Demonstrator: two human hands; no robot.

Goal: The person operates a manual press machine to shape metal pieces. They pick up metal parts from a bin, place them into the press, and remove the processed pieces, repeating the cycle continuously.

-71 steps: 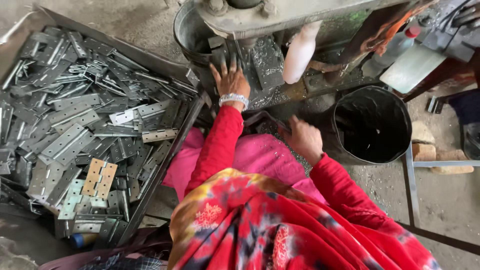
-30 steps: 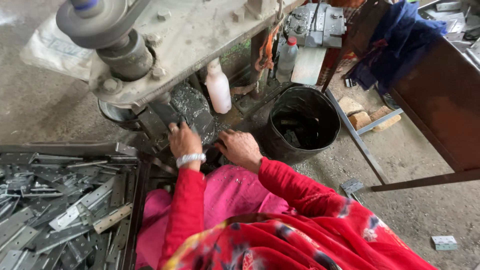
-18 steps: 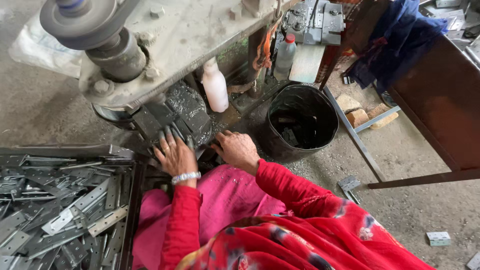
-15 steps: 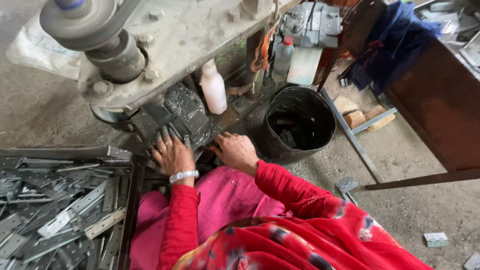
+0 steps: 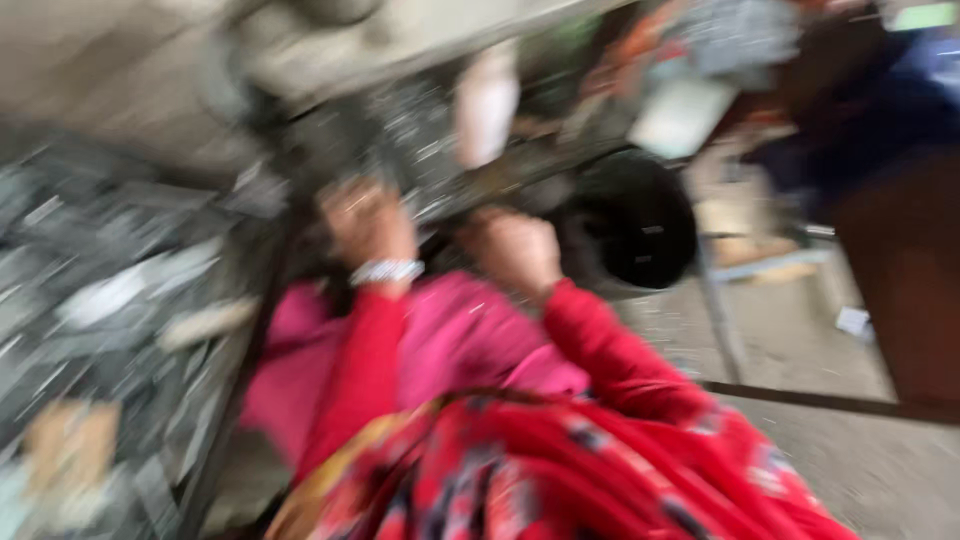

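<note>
Though motion blur smears the whole frame, both hands show at centre, up against the dark base of a machine [image 5: 400,130]. L hand [image 5: 368,222]: back of hand up, pale bracelet [image 5: 387,270] at wrist, fingers pointing at the speckled metal under the machine. Whether it is closed on anything, can't tell; too blurred. R hand [image 5: 512,250]: looks loosely curled, knuckles up, just beside the L, near the same dark ledge. Grip likewise can't tell; nothing readable in the fingers.

Outward: both forearms in red sleeves, pink cloth [image 5: 450,340] over the lap betw. them, red patterned fabric nearer the camera.

Containers:
- Black round bucket [image 5: 640,225], just R of the R hand, on the floor. Mouth open upward, interior dark; a few pale flecks inside, contents not identifiable.
- Dark-rimmed tray [image 5: 262,290] to the L of the L arm, filled w/ a heap of grey flat metal pieces [image 5: 100,290]. Individual shapes lost in blur. One tan piece [image 5: 65,445] low at L edge.
- White bottle [image 5: 487,100] upright above the hands, by the machine.

Concrete floor at R, w/ a metal frame leg [image 5: 715,310] crossing it.
</note>
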